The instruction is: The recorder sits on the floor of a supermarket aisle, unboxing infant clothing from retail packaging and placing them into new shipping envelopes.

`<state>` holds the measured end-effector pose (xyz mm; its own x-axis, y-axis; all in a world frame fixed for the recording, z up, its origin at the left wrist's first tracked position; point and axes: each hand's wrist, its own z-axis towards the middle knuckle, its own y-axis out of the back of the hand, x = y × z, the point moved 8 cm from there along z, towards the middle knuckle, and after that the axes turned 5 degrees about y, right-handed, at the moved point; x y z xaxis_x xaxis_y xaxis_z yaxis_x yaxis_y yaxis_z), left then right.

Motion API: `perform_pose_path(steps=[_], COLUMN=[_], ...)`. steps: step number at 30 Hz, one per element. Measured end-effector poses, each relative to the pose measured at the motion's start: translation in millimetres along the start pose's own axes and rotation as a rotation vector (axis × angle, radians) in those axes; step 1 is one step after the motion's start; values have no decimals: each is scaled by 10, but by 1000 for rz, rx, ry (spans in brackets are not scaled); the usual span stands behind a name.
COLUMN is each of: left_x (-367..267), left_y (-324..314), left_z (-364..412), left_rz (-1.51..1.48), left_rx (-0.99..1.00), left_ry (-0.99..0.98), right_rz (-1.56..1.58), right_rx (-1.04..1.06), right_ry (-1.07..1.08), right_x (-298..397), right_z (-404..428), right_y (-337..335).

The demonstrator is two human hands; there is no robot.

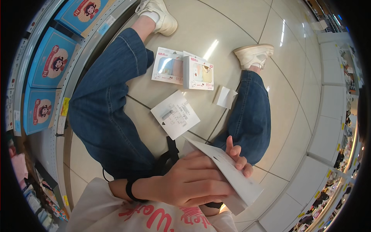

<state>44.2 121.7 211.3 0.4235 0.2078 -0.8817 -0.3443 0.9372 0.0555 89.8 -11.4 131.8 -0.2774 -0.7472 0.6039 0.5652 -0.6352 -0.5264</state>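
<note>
Close to my body, a flat white cardboard box (236, 171) is held tilted between both hands. My left hand (200, 177), with a black band at the wrist, lies against its near side, fingers partly hidden behind the panel. The fingers of my right hand (240, 156) curl over its far edge; the palm is hidden. On the floor between my legs lie two printed window boxes, the right one (198, 72) overlapping the left one (167, 66). Nearer to me a white box (175, 114) lies with its printed back up. A small folded white card (225, 97) is beside my right leg.
Metal shelving with blue boxes (52, 58) and yellow price tags stands at the left. White cabinets (327, 124) and stocked shelves curve along the right. My jeans-clad legs (107, 116) spread on the tiled floor (226, 20). A black strap (172, 150) lies near my lap.
</note>
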Motion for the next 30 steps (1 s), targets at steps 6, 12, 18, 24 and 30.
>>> perform_pose_path(steps=[6, 12, 18, 24, 30], left_x=[-52, -71, -48, -92, -123], left_y=[-23, -38, -69, -138, -89], left_z=[40, 41, 47, 46, 24], left_rz=[5, 23, -109, -111, -66], left_rx=[-105, -39, 73, 35, 2], left_ry=[-53, 15, 138, 53, 8], right_rz=[73, 77, 151, 129, 116], right_rx=[20, -16, 58, 95, 42], right_ry=[23, -10, -38, -77, -78], right_x=[12, 13, 25, 19, 12], right_z=[-36, -61, -49, -12, -31], right_y=[74, 114, 131, 121, 100])
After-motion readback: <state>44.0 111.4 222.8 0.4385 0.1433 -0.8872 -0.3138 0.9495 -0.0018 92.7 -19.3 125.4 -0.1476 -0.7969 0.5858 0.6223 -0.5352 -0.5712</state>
